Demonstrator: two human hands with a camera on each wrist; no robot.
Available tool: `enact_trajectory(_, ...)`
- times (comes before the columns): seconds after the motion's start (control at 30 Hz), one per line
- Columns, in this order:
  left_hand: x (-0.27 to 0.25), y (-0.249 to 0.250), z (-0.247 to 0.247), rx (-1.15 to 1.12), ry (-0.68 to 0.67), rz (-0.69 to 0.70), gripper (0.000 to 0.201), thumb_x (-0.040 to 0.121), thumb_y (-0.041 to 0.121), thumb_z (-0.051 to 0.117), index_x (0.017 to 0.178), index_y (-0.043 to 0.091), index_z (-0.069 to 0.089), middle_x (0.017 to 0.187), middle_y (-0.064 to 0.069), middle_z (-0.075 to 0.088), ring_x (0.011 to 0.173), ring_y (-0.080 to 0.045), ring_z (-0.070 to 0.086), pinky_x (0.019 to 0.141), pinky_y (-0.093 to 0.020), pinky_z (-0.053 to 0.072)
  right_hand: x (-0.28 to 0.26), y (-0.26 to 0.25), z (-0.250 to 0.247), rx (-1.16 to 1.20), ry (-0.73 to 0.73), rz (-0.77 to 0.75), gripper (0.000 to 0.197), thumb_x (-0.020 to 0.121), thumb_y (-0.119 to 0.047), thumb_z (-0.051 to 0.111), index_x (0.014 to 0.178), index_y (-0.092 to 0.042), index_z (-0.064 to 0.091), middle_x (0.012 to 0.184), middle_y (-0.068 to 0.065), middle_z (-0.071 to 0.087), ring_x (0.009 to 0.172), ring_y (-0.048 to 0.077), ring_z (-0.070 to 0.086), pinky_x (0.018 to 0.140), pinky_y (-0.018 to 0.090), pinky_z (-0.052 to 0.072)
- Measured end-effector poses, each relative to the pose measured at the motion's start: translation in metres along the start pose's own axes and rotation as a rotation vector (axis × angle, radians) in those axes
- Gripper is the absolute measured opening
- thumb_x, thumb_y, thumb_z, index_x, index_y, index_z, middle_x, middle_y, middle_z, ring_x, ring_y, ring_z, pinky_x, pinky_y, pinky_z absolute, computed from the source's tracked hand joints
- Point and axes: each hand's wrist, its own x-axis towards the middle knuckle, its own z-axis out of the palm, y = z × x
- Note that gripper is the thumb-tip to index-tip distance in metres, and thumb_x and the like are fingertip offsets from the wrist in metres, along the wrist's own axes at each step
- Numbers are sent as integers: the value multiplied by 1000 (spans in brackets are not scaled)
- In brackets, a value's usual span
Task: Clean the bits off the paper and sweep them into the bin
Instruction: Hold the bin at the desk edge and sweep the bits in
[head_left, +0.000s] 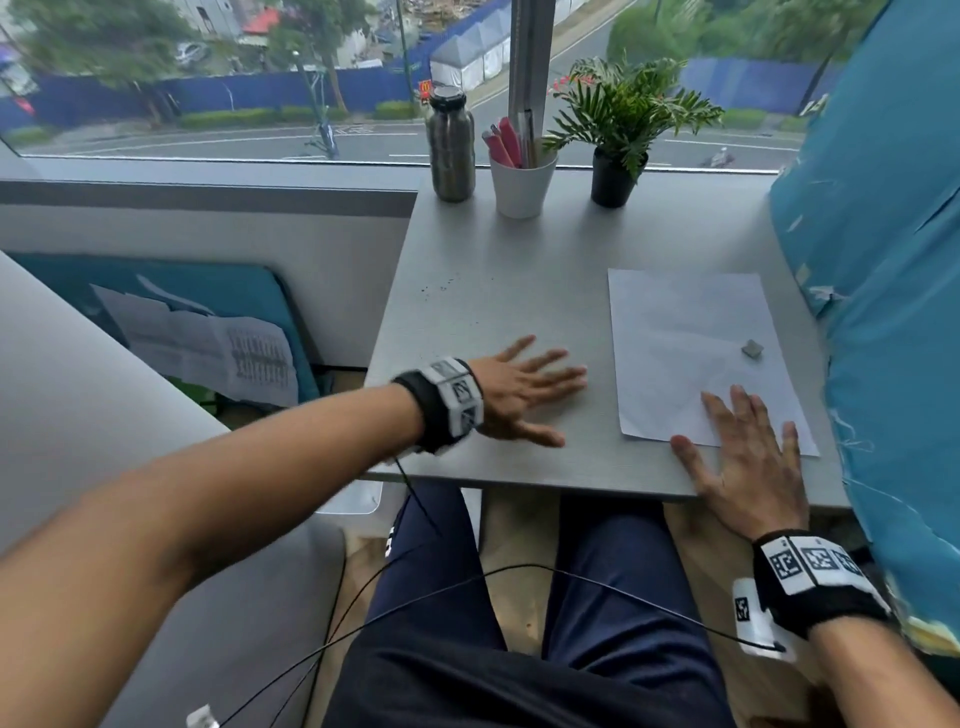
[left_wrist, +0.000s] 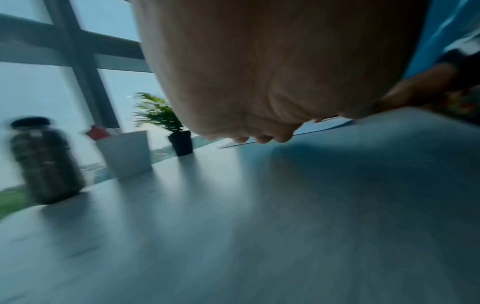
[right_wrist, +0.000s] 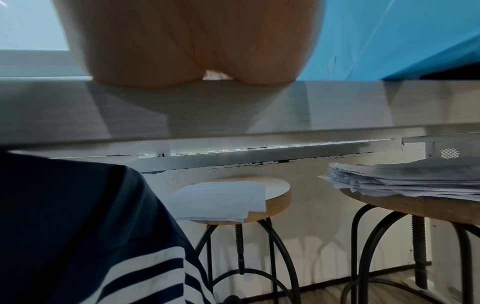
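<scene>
A white sheet of paper (head_left: 696, 353) lies on the right side of the grey table (head_left: 498, 291). A small grey eraser-like lump (head_left: 751, 348) sits on the sheet. Tiny dark bits (head_left: 439, 287) are scattered on the bare table left of the paper. My right hand (head_left: 737, 447) lies flat, fingers spread, on the paper's near edge. My left hand (head_left: 524, 389) is flat and open on the table just left of the sheet, holding nothing. A translucent bin rim (head_left: 358, 496) shows below the table's near left corner. In the left wrist view the palm (left_wrist: 259, 82) hovers over the tabletop.
A steel bottle (head_left: 451, 145), a white cup of pens (head_left: 522, 179) and a potted plant (head_left: 621, 156) stand along the window edge. A blue cloth (head_left: 883, 260) hangs at the right. Stools with papers (right_wrist: 221, 201) stand under the table.
</scene>
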Motion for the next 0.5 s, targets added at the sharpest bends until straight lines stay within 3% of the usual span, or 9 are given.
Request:
enact_trajectory(0.1,24,24,4,-102,-18,-35,86,88,77,14,155,27,-6,162,10,-10,148,-16,-17,115,-52,-19,0,-1,-2,6,-3,1,81,83,-77,16,151,-34,19,164,0,9,151,19,7,121,51,3)
enact_trajectory(0.23,17,-9,5,-196,21,-240,85,90,75,17,155,27,-8,162,7,-13,149,-19,-13,114,-54,-19,-1,-1,-1,9,-11,-2,81,83,-78,15,152,-34,19,164,0,8,151,18,6,122,51,3)
enact_trajectory(0.4,-14,-48,11,-250,-71,-596,101,83,82,15,155,16,-10,162,-2,-15,149,-20,-12,112,-51,-21,-1,-2,-2,12,-13,-5,82,83,-79,13,152,-35,18,164,0,7,151,17,5,122,51,3)
enact_trajectory(0.5,-6,-40,2,-240,-61,-695,113,78,87,13,154,6,-8,162,-11,-13,149,-26,-14,113,-53,-21,-2,-2,-3,24,-10,-5,83,83,-79,13,152,-34,18,164,0,8,151,18,6,121,51,4)
